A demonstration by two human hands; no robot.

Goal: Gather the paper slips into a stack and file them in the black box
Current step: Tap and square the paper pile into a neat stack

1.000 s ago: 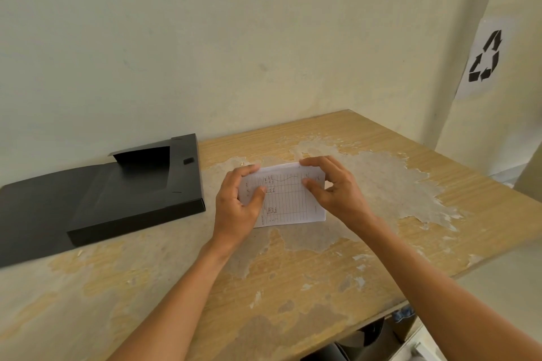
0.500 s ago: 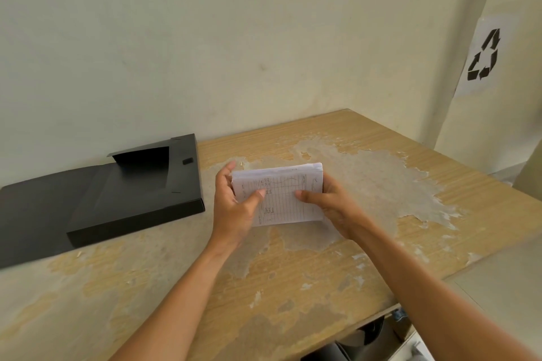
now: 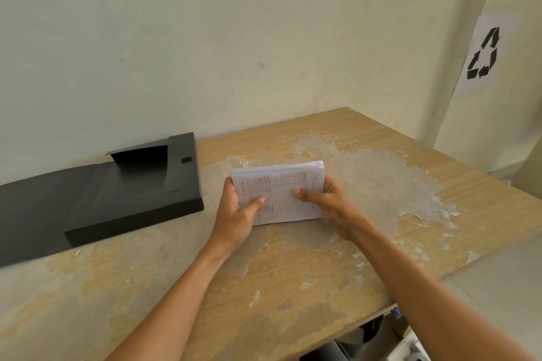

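Holding the stack of paper slips [image 3: 280,193] between them, both hands are clasped on it above the middle of the bench [image 3: 293,287]. The left hand [image 3: 237,214] grips the left edge, thumb across the top sheet. The right hand [image 3: 328,202] grips the right edge, thumb also on top and fingers hidden beneath. The stack looks tilted, far edge raised, and whether its near edge touches the bench cannot be told.

As a judgement, the slips are light, thin and floppy singly, but stiffer held together as a bundle. The layered far right corner shows many loose sheets, which could slide over one another or fan out if the pinch loosens. Holding the two short edges, thumbs above and fingers below, seems the right place; one hand alone would need to pinch firmly across the whole thickness.

The top slip is ruled, with handwriting in its upper part and down the left side, too small to read. On the right wall a paper sign [image 3: 481,56] carries a black recycling symbol and no words.

The black box [image 3: 132,199] lies open to the left of the stack, near it but apart, against the far wall, its flap spread out leftward. No slips can be seen inside it, so filing is not yet done.
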